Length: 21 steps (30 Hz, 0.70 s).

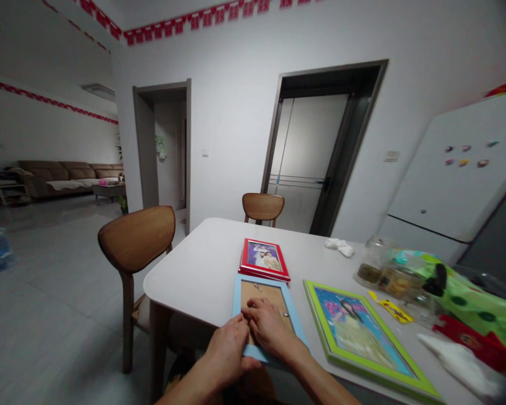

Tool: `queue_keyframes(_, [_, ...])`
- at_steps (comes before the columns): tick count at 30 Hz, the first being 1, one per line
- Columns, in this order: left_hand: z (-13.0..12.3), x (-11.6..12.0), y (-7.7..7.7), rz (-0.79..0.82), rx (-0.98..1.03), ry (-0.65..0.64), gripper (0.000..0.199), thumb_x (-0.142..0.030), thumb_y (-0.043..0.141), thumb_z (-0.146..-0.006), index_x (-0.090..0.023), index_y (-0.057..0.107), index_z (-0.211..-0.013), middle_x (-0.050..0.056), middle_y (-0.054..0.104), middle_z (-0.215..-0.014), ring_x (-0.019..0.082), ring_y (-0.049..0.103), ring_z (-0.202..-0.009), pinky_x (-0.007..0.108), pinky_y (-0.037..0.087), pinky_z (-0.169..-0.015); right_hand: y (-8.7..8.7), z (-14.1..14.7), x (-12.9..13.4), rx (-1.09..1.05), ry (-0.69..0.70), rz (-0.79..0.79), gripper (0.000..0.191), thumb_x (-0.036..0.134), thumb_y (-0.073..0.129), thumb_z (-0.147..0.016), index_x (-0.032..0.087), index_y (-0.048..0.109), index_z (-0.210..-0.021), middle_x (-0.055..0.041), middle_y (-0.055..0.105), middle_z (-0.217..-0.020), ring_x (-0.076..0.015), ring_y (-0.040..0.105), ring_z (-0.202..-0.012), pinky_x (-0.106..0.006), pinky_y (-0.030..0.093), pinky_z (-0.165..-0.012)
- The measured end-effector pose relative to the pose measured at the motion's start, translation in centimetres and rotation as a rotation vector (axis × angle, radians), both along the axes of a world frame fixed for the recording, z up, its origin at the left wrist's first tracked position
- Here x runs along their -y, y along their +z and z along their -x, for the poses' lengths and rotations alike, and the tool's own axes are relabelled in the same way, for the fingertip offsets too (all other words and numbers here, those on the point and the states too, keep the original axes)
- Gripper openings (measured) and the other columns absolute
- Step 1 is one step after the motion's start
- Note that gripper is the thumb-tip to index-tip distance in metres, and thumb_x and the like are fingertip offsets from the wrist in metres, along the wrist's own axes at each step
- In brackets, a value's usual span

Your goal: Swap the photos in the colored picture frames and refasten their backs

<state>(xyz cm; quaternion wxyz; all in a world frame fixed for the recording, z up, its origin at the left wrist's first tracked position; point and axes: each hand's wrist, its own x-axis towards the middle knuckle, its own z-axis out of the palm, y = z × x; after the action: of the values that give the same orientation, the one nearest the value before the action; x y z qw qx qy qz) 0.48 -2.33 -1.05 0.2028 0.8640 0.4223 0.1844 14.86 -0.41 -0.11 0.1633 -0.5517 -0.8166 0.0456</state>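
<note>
Three picture frames lie on the white table (219, 253): the blue frame (294, 315) back side up at the near edge, directly before the person; the red frame (263, 260) face up just beyond it; the green frame (356, 332) face up to its right. The blue one's placement probably serves access, since its brown backing board (267, 292) and the metal clip (285, 314) on the right edge are exposed. The other two seem set aside to leave working room. Left hand (230, 346) comes in from the near left, fingers bent at the frame's left side, thumb along the near edge; likely steadying it. Right hand (270, 326) reaches across from the right, wrist low, palm down over the board, fingers half curled, tips meeting the left fingers near the inner left edge. Grip: both partly closed at the blue frame; fingertips overlap, so cannot tell whether either pinches anything.
</note>
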Motion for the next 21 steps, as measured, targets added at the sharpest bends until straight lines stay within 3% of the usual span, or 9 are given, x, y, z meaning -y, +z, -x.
queue_keyframes(6, [0.1,0.0,-0.1,-0.009,0.003,0.011,0.058,-0.035,0.07,-0.059,-0.019,0.046,-0.109,0.006,0.045,-0.121,0.02,0.041,-0.111,0.025,0.032,-0.093,-1.2,-1.2,-0.5,-0.117,0.0,-0.033,0.031,0.021,0.037,-0.078,0.024,0.061,-0.098,-0.0064,0.056,-0.102,-0.0182,0.046,-0.095,-0.031,0.032,-0.081])
queue_keyframes(12, [0.1,0.0,-0.1,0.029,-0.055,0.023,0.043,-0.037,0.068,-0.061,-0.019,0.051,-0.096,0.007,0.043,-0.124,0.02,0.033,-0.118,0.027,0.029,-0.095,-1.4,-3.7,1.8,-0.141,0.083,-0.033,0.025,0.018,0.042,-0.072,0.024,0.066,-0.075,-0.0046,0.057,-0.098,-0.0183,0.047,-0.094,-0.033,0.034,-0.083])
queue_keyframes(18, [0.1,0.0,-0.1,0.015,-0.046,0.037,0.041,-0.037,0.069,-0.059,-0.018,0.052,-0.091,0.008,0.045,-0.122,0.021,0.037,-0.115,0.027,0.032,-0.093,-0.3,-4.1,5.2,-0.054,0.175,-0.01,0.032,0.02,0.04,-0.074,0.027,0.058,-0.1,-0.0048,0.054,-0.108,-0.0203,0.041,-0.104,-0.037,0.03,-0.09])
queue_keyframes(21, [0.0,0.1,-0.2,0.021,-0.048,0.058,0.043,-0.037,0.068,-0.059,-0.019,0.051,-0.094,0.007,0.045,-0.122,0.022,0.04,-0.112,0.027,0.033,-0.091,-0.2,-4.1,5.8,-0.054,0.17,-0.006,0.03,0.026,0.042,-0.075,0.027,0.058,-0.1,-0.0057,0.052,-0.111,-0.0215,0.04,-0.106,-0.039,0.029,-0.091])
